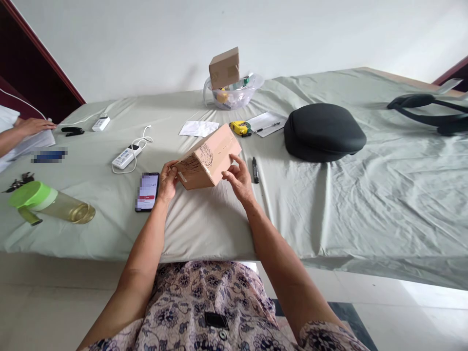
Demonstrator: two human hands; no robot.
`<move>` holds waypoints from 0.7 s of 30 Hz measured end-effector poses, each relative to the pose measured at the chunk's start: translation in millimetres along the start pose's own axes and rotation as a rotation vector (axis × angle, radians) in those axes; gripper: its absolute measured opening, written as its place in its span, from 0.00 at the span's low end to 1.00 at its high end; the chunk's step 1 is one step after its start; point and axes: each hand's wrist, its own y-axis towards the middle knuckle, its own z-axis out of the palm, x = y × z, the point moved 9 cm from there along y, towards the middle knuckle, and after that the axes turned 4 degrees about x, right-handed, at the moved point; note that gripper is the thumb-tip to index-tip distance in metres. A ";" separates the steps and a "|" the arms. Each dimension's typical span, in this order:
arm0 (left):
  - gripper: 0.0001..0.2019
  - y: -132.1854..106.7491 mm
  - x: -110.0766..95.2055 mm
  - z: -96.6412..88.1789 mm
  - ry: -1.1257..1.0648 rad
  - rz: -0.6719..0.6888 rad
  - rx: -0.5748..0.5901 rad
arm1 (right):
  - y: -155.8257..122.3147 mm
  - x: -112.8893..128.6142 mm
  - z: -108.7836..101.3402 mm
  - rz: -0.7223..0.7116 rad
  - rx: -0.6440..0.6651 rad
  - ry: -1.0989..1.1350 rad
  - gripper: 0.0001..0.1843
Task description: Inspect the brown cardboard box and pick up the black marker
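A small brown cardboard box (210, 158) with dark scribbles on one face is held tilted just above the grey-green tablecloth (329, 204). My left hand (168, 181) grips its near left corner, fingers curled on the edge. My right hand (237, 178) holds the box's right side with thumb and fingers pinched on it. A black marker (255, 169) lies just right of my right hand. A phone (147, 191) with a lit screen lies left of my left hand.
A black cushion (323, 131), a yellow tape measure (240, 127), papers with a pen (266, 123), a clear bowl (234, 95) topped by another cardboard box (224, 68), a white power strip (126, 157), a green-lidded jug (51, 204) lying on its side. Another person's hand (31, 126) rests far left.
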 end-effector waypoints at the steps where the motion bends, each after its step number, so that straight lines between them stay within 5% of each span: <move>1: 0.29 0.5 -0.2 -0.7 0.000 0.005 0.000 | 0.0 -0.2 -4.1 0.003 -0.036 -0.011 0.48; 7: 0.29 5.2 3.3 -6.2 -0.045 0.023 -0.013 | -2.1 -8.0 -35.1 0.084 -0.291 -0.069 0.46; 11: 0.29 7.6 2.7 -7.3 -0.090 0.045 -0.013 | -3.5 -15.4 -52.1 0.131 -0.424 -0.032 0.36; 17: 0.27 10.4 9.4 -11.3 -0.150 -0.013 -0.008 | -2.7 -6.7 -62.2 0.037 -0.480 -0.084 0.33; 21: 0.23 11.0 25.1 -9.3 -0.217 -0.110 0.045 | -0.9 -9.6 -54.5 0.053 -0.403 0.009 0.34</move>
